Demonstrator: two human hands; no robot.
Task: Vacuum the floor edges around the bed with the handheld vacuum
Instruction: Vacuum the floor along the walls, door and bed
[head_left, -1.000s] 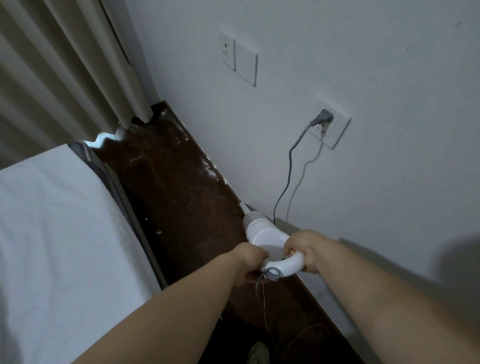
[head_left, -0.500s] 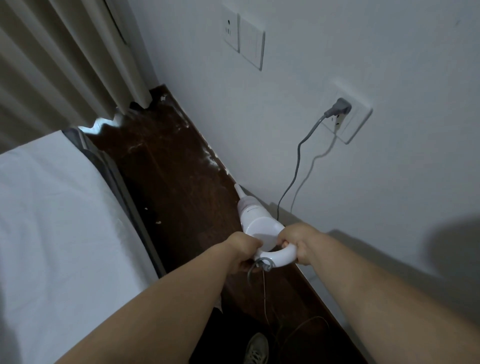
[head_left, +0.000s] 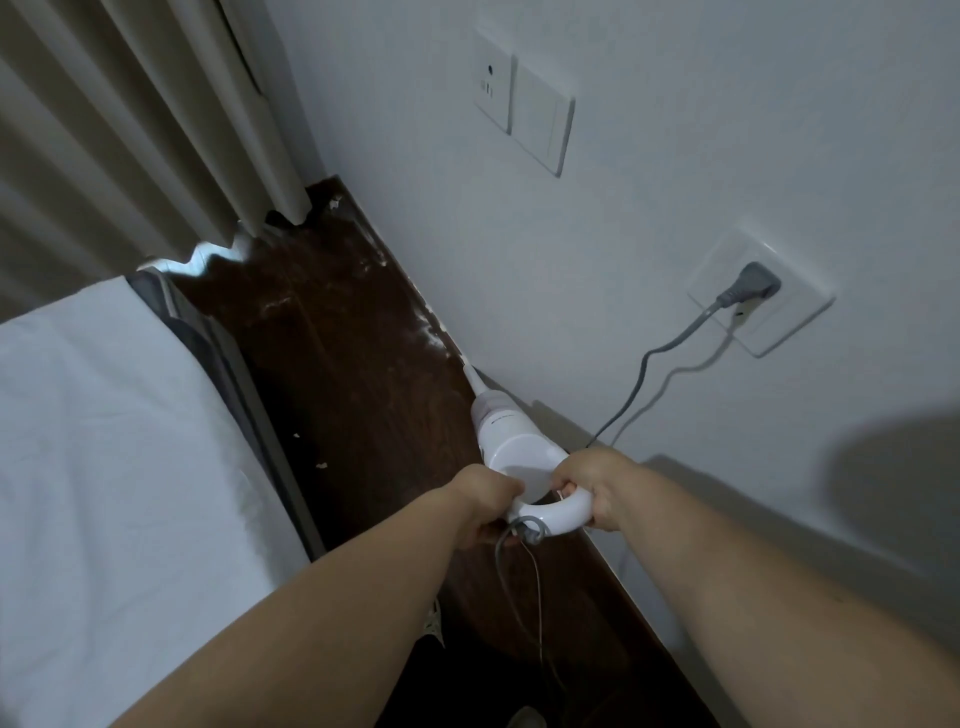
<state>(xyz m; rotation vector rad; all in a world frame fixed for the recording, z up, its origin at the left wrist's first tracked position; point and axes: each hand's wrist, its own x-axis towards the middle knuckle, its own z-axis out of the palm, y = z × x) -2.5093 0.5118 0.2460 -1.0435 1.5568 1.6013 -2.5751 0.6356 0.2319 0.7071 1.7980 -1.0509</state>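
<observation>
Both hands grasp the looped handle of a white handheld vacuum (head_left: 511, 449): left hand (head_left: 485, 501) at the handle's left end, right hand (head_left: 592, 486) on its right curve. The nozzle (head_left: 474, 376) touches the dark floor (head_left: 332, 364) where it meets the wall (head_left: 649, 182), across from the bed (head_left: 104, 441). The wall-edge pass seems underway; next, the nozzle likely needs guiding toward the dusty corner by the curtain (head_left: 130, 130), keeping clear of the cord (head_left: 675, 343).

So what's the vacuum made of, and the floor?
The handheld vacuum looks like smooth white plastic: its rounded shell has a soft sheen. The floor looks like dark brown wood or wood-look boards, a bit glossy, with faint grain streaks and pale dust along the wall edge.
</observation>
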